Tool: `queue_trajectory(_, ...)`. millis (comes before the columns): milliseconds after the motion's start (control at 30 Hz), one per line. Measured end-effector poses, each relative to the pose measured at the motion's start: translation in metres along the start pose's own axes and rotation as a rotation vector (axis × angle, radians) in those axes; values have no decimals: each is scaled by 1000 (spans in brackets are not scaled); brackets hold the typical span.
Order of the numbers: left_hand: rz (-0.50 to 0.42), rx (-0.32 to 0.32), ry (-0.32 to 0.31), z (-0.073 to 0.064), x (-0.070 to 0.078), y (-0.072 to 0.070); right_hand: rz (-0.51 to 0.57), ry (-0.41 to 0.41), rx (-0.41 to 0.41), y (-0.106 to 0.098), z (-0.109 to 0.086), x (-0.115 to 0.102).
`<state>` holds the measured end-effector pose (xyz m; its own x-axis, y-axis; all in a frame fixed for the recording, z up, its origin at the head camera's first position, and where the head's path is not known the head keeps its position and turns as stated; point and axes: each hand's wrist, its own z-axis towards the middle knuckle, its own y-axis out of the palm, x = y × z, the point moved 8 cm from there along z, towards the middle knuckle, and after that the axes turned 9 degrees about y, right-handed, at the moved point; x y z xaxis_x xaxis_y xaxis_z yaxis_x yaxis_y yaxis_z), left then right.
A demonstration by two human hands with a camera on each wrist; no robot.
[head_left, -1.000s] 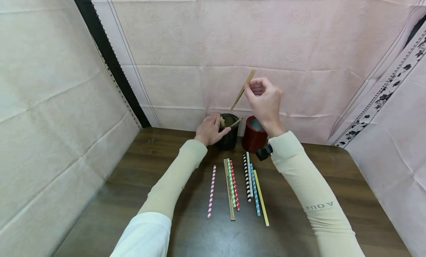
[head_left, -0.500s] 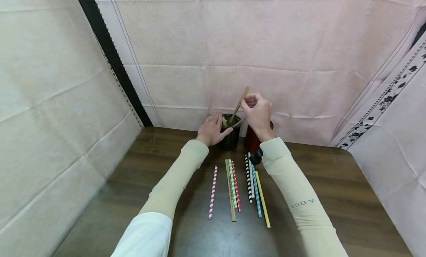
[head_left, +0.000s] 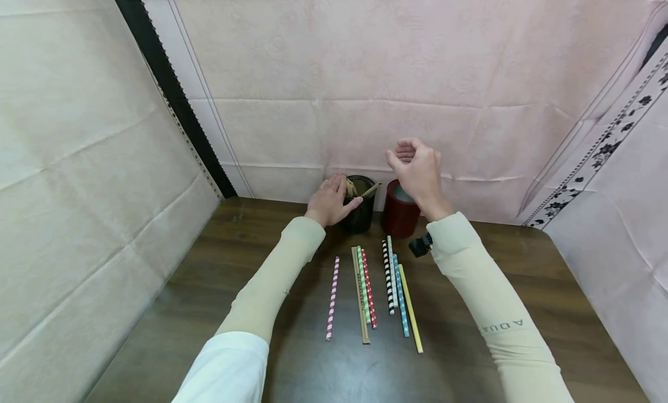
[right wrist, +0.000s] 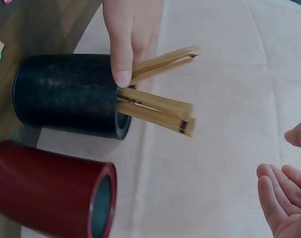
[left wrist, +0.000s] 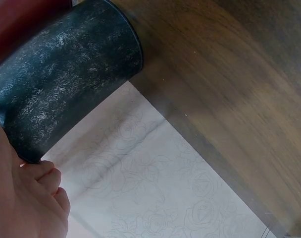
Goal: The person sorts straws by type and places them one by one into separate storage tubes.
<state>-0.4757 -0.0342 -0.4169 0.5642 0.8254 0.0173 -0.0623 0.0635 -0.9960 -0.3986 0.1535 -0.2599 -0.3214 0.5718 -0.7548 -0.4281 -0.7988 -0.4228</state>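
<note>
My left hand holds the rim of a black cup, thumb across the near side and fingers at the far side. In the right wrist view, several flat tan strips stick out of the cup's mouth, fanned at different angles; dark print shows on some. Raised above a dark red cup, my right hand holds nothing, its fingers loosely bent and thumb apart. The red cup stands upright right of the black one, and no strips show in its mouth.
Paper straws lie on the wooden table: a pink striped one, a green and a red one beside a flat tan strip, then black striped, pale, blue and yellow ones. Pale cloth hangs behind.
My right hand lowered a flat tan strip into the black cup, let it go, then drew back up and to the right. The left hand stays on the cup.
</note>
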Motion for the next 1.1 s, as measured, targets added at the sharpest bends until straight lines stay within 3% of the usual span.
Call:
queue_trajectory(233,1,-14,-4,-1,-2,0,-72,-37,-35,-14,-6,-17)
queue_trajectory(600,7,-13,2,0,-1,0,-196,-53,-187,-24,-28,-36)
queue_trajectory(1100,10,-9,1,0,1,-2,-239,-80,-374,5,-67,-28)
